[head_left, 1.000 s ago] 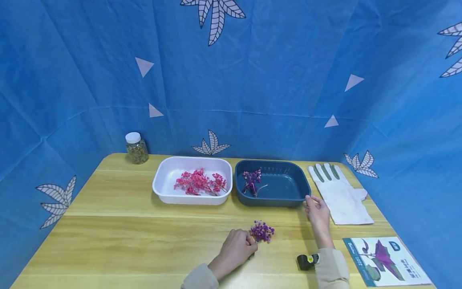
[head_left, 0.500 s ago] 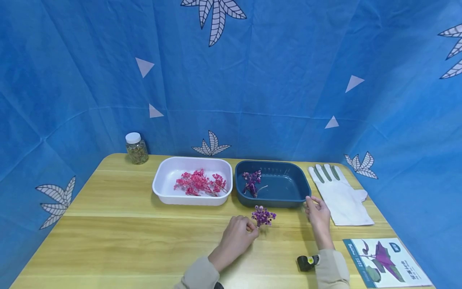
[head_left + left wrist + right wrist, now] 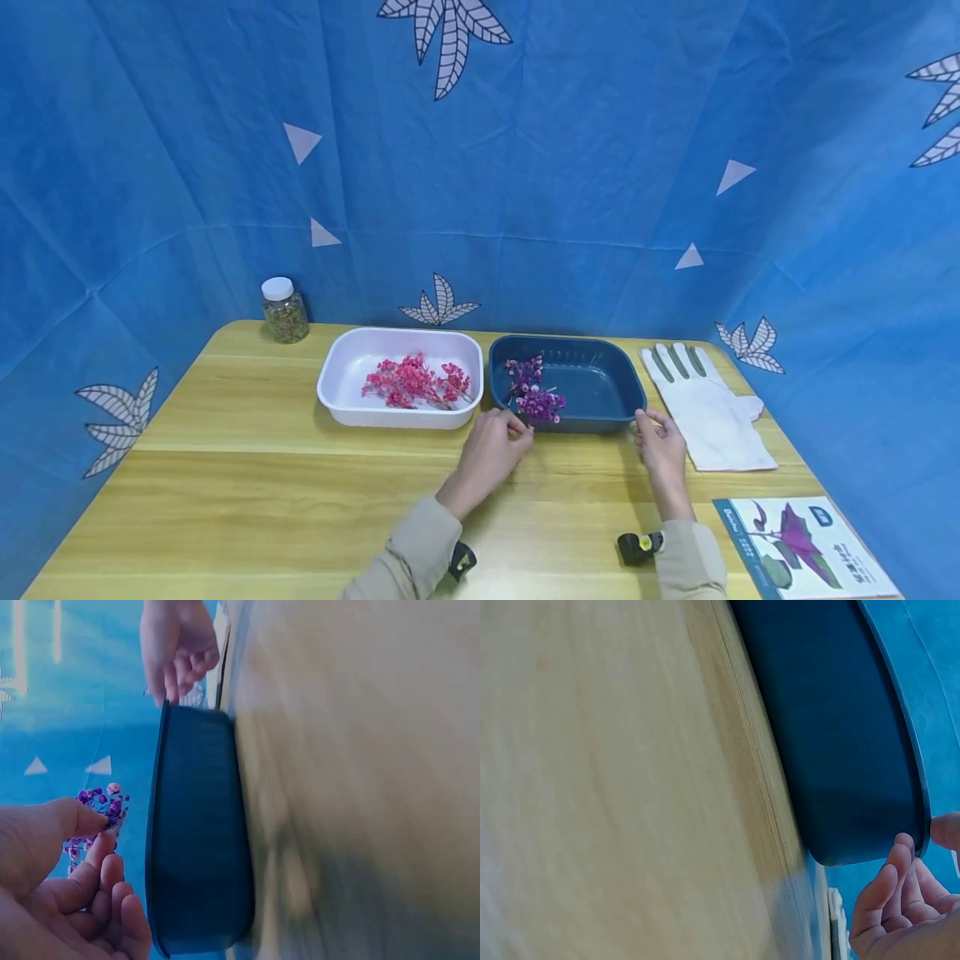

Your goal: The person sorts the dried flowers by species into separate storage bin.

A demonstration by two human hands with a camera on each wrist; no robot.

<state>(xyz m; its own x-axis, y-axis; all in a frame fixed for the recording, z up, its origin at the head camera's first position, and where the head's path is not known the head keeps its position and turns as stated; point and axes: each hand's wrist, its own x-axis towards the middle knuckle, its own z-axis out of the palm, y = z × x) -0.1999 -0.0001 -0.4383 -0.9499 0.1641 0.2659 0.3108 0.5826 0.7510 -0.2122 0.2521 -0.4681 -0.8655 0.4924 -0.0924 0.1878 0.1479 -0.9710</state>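
My left hand [image 3: 491, 458] pinches a sprig of small purple dried flowers [image 3: 540, 404] between thumb and fingertips. The sprig is held over the near rim of a dark blue plastic basin [image 3: 600, 422]; in the left wrist view its purple heads [image 3: 112, 806] show beside the basin's wall [image 3: 199, 825]. Other purple dried flowers [image 3: 525, 368] lie inside the basin at its left end. At the basin's near right corner, my right hand [image 3: 662, 450] grips the rim, with the thumb on one side and fingers on the other in the right wrist view.
Left of the blue basin stands a white basin [image 3: 341, 408] holding pink dried flowers [image 3: 408, 379]. A lidded jar [image 3: 286, 317] is at the back left. On the right lie a white glove [image 3: 712, 417] and a printed packet [image 3: 810, 546]. Blue cloth [image 3: 525, 183] hangs behind the table.
My left hand has lifted the purple sprig from the table and moved it forward to the blue basin's near rim. The right hand stays at the basin's corner.
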